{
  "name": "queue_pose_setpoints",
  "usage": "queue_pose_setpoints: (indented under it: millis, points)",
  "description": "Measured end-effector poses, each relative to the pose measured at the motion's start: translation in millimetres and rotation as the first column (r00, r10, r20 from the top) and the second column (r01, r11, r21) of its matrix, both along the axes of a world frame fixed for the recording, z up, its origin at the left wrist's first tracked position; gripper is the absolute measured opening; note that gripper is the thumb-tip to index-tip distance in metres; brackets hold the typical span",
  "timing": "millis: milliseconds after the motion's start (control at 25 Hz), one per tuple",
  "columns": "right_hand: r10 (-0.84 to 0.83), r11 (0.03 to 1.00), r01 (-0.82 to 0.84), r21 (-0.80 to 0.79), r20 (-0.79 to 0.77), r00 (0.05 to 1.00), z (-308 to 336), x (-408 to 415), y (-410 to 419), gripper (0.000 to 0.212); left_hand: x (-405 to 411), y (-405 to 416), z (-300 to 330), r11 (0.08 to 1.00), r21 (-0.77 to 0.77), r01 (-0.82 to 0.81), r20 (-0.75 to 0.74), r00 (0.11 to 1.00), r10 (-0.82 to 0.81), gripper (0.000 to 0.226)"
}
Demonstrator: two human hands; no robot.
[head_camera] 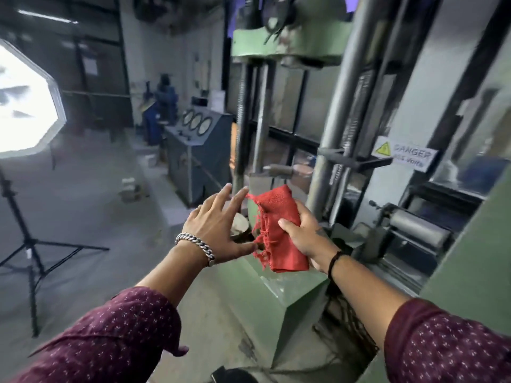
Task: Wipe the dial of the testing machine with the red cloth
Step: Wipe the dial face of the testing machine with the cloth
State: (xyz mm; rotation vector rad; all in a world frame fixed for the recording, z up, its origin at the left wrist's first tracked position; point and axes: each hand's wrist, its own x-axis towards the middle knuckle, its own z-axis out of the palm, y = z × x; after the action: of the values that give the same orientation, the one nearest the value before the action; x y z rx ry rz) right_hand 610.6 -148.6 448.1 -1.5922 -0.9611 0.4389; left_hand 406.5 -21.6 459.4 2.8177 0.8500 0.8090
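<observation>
My right hand (pixel 305 239) grips a folded red cloth (pixel 278 230) with frayed edges, held in front of me above the green base of the testing machine (pixel 279 288). My left hand (pixel 218 225) is open with fingers spread, just left of the cloth, its fingertips near the cloth's top corner. Farther back on the left stands a dark console (pixel 199 158) carrying three round white dials (pixel 197 122). The dials are well beyond both hands.
Tall steel columns (pixel 336 111) and a green crosshead (pixel 284 40) rise right ahead. A danger sign (pixel 405 156) hangs at right. A black light stand (pixel 27 239) and bright softbox (pixel 25 100) occupy the left. Grey floor stretches between me and the console.
</observation>
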Motion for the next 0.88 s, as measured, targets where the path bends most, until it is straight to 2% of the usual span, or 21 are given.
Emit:
queue_pose_setpoints:
  millis: [200,400,640,800,880]
  points:
    - [-0.142,0.989,0.141,0.035,0.044,0.989,57.5,81.6,-124.1,0.033,100.9,-96.3,55.1,0.983,0.079,0.166,0.024,0.985,-0.169,0.128]
    - [-0.313,0.949,0.310,0.057,0.045,0.949,96.7,163.8,-277.2,0.036,206.1,-215.8,99.2,0.934,0.146,0.325,0.018,0.943,-0.331,0.129]
    - [-0.513,0.858,0.508,0.071,0.069,0.856,107.7,232.4,-450.5,0.033,309.6,-343.9,121.9,0.863,0.176,0.473,0.037,0.873,-0.486,0.128]
    - [-0.662,0.749,0.658,0.071,0.082,0.745,97.7,271.2,-538.2,0.027,371.5,-414.0,123.2,0.795,0.192,0.575,0.004,0.810,-0.586,0.127]
    - [-0.688,0.726,0.685,0.064,0.059,0.724,92.3,281.8,-571.3,0.028,398.0,-439.4,121.6,0.764,0.210,0.610,-0.004,0.782,-0.623,0.127]
